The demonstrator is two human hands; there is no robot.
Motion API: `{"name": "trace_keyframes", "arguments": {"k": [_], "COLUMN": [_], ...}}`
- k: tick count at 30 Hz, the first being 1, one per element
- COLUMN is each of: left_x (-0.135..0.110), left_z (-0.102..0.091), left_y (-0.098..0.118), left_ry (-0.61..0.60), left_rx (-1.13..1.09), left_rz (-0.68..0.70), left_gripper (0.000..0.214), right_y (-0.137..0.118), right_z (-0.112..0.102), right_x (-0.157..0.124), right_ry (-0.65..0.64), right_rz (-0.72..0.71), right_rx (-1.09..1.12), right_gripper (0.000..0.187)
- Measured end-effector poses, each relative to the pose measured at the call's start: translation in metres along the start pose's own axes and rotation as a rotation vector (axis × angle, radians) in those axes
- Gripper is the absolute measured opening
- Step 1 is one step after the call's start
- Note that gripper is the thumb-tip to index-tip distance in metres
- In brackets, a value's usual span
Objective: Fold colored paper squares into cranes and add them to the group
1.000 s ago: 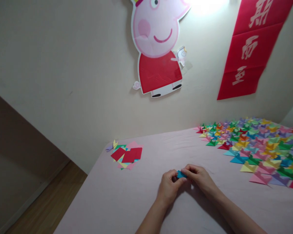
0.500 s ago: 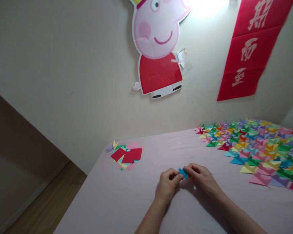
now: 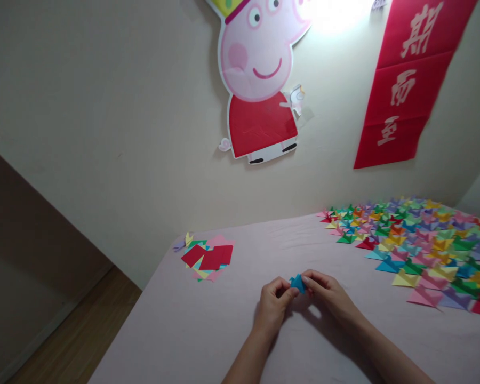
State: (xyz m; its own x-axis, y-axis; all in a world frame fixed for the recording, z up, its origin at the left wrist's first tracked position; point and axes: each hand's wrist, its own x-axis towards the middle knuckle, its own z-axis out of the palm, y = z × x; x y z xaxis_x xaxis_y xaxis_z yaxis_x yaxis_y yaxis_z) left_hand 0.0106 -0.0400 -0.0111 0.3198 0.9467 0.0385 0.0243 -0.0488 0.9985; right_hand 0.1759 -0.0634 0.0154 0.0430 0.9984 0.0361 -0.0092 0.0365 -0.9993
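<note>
Between my two hands is a small blue folded paper crane [image 3: 298,284], held just above the pale pink tabletop [image 3: 176,330]. My left hand [image 3: 275,304] pinches its left side between thumb and fingers. The fingertips of my right hand [image 3: 327,292] close on its right side. Parts of the folds are hidden behind the fingers, so the exact shape is hard to make out.
Rows of folded paper cranes [image 3: 428,245] in many colours cover the table's right side. Loose paper squares [image 3: 216,258] lie at the back left, beside a yellow folded piece [image 3: 189,239] and a purple one [image 3: 178,246]. A wall [image 3: 152,160] stands behind.
The blue paper crane has turned slightly and shows a broader face between my fingers. Both hands keep their pinch in nearly the same spot. The view has tilted up a little.
</note>
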Motion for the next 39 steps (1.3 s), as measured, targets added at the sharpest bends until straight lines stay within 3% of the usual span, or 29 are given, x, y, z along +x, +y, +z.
{"name": "trace_keyframes", "arguments": {"k": [10,13,18,25,32,39], "left_x": [0.000,0.001,0.001,-0.001,0.002,0.001], "left_z": [-0.001,-0.002,-0.003,-0.004,-0.001,-0.001], "left_y": [0.001,0.000,0.003,0.015,0.008,-0.002], "left_ry": [-0.026,-0.028,-0.062,-0.108,-0.081,0.005], "left_rx": [0.004,0.004,-0.014,-0.047,-0.034,0.050], "left_rz": [0.058,0.065,0.069,0.051,0.034,0.001], "left_gripper": [0.025,0.025,0.029,0.034,0.023,0.022], "right_y": [0.003,0.002,-0.007,-0.002,0.003,0.003], "right_z": [-0.001,-0.004,-0.010,-0.007,-0.004,0.004], "right_x": [0.001,0.001,-0.001,-0.002,0.001,-0.005], "right_ry": [-0.054,-0.067,-0.096,-0.061,0.010,0.017], "right_rz": [0.040,-0.072,-0.289,-0.530,-0.649,-0.739], "right_rx": [0.030,-0.085,-0.462,-0.727,-0.917,-1.046], "right_gripper": [0.037,0.032,0.032,0.024,0.028,0.012]}}
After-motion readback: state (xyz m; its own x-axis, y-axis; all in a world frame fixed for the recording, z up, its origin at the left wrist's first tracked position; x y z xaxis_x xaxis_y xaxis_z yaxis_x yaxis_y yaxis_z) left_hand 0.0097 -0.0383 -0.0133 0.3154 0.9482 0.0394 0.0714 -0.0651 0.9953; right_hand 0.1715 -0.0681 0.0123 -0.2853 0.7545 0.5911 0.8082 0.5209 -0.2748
